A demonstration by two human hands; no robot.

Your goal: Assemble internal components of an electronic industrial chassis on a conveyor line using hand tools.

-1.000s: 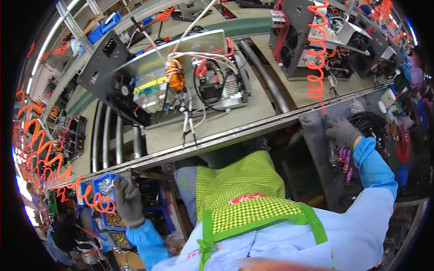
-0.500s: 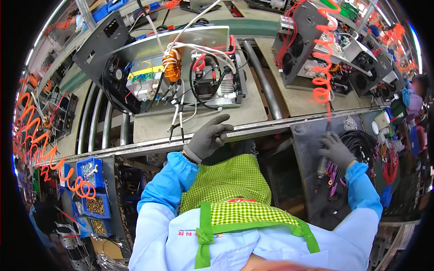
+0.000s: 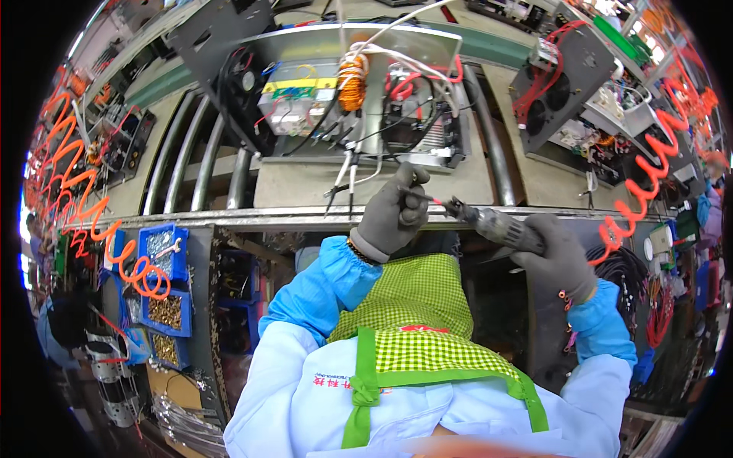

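My gloved right hand [image 3: 561,259] is wrapped round the rear of a dark air screwdriver [image 3: 496,227], held level with its nose toward the left. A thin bit [image 3: 434,201] with a reddish section lies at the tool's nose. The fingers of my gloved left hand [image 3: 389,217] are pinched on the bit's far end. Both hands are over the bench's near edge. Just beyond them stands an opened metal chassis [image 3: 450,156] with an orange copper coil [image 3: 352,82]. White and black cable ends [image 3: 351,172] hang from its front.
An orange coiled air hose [image 3: 649,187] runs at the right, another [image 3: 92,206] at the left. Blue bins [image 3: 164,253] hold screws and fittings. Metal rollers [image 3: 492,145] flank the work board [image 3: 298,187]. A second chassis [image 3: 553,99] and black cables [image 3: 622,267] are at right.
My right hand has brought the screwdriver leftward from the right side of the bench. My left hand, empty before, has closed on the bit. The view has shifted a little.
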